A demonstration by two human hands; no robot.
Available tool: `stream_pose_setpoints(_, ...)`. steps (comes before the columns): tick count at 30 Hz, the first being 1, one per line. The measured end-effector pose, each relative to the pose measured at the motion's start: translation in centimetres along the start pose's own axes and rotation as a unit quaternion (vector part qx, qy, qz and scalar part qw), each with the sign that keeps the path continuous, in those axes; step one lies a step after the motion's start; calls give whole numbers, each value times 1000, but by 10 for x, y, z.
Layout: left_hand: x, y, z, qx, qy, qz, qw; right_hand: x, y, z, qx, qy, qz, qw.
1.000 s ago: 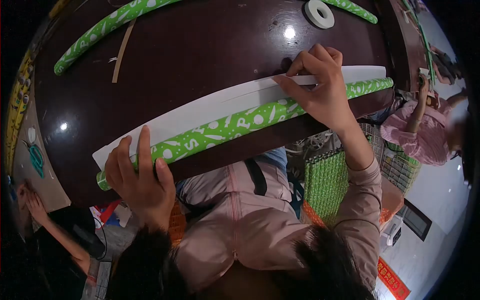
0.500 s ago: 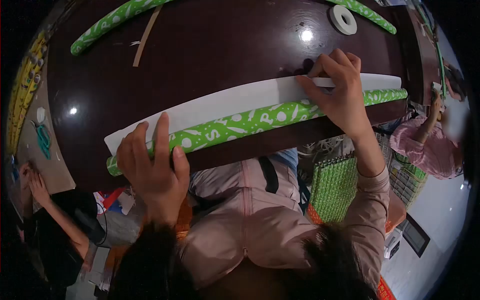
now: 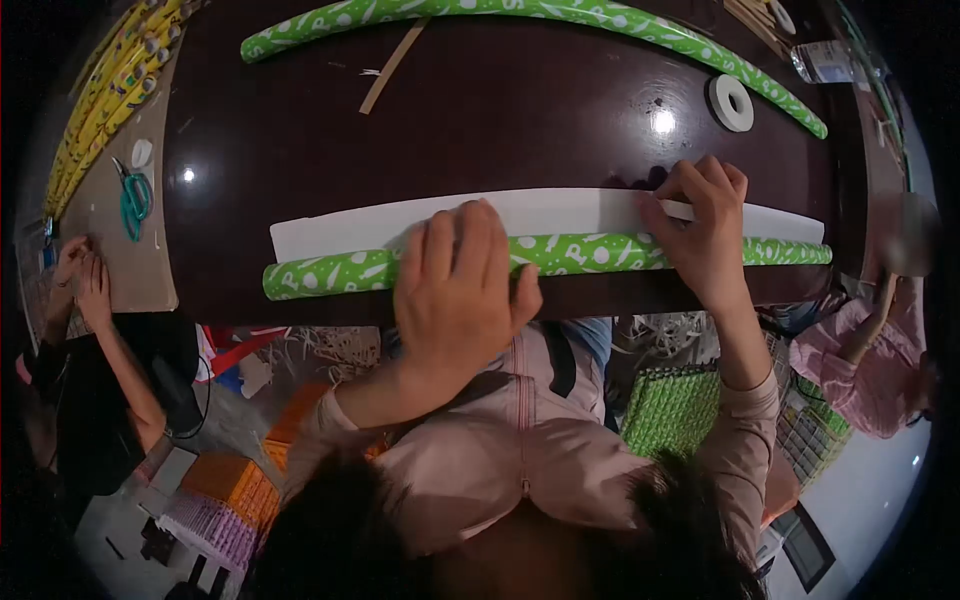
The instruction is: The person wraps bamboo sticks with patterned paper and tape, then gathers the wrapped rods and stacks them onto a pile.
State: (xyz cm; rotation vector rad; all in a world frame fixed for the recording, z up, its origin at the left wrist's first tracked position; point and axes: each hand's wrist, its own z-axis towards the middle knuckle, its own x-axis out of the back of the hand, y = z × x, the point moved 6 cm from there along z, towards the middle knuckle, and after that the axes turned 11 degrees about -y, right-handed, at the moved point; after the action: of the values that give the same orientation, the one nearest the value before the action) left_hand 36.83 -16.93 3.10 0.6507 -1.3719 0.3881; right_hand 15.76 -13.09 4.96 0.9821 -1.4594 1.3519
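Observation:
A green patterned roll (image 3: 590, 254) lies along the near edge of the dark table, with a flap of its white underside (image 3: 560, 210) spread behind it. My left hand (image 3: 458, 290) rests across the roll and flap left of the middle, its fingers stretched out. Farther right, my right hand (image 3: 705, 225) pinches a thin white strip (image 3: 676, 209) between thumb and forefinger, just above the flap. A white tape ring (image 3: 731, 103) lies behind my right hand.
Another green roll (image 3: 560, 10) curves across the far side, near a thin brown strip (image 3: 394, 66). Yellow rolls (image 3: 118, 88) and teal scissors (image 3: 134, 205) lie at left. Other people's hands (image 3: 92, 285) are at far left; a person in pink (image 3: 865, 355) is at right.
The view has turned and shifted left. My left hand has slid rightward along the roll, away from its left end, which now shows. My right hand keeps its pinch near the flap.

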Motion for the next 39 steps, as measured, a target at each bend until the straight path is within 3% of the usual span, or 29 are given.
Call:
stream_pose_setpoints(8, -14, 67, 36, -84, 60, -52, 993, 1, -2, 1, 16, 34, 17, 999)
stream_pose_setpoints(14, -16, 86, 53, -85, 17, -120, 989, 3, 0, -1, 19, 49, 23, 998)
stream_pose_setpoints(20, -17, 82, 55, -120, 3, -92, 988, 11, 5, -7, 73, 22, 62, 995)
stream_pose_setpoints(24, -18, 82, 56, -120, -31, -74, 990, 33, 32, -26, 47, -15, 117, 992)
stream_pose_setpoints(27, -20, 82, 55, -121, -32, -59, 990, 43, 70, -44, -35, -26, 176, 983)
stream_pose_setpoints(33, -23, 84, 55, -118, -45, -51, 991, 56, 133, -64, -82, 14, 154, 985)
stream_pose_setpoints(39, -23, 85, 55, -120, -55, -51, 990, 59, 147, -65, -90, 25, 86, 992)
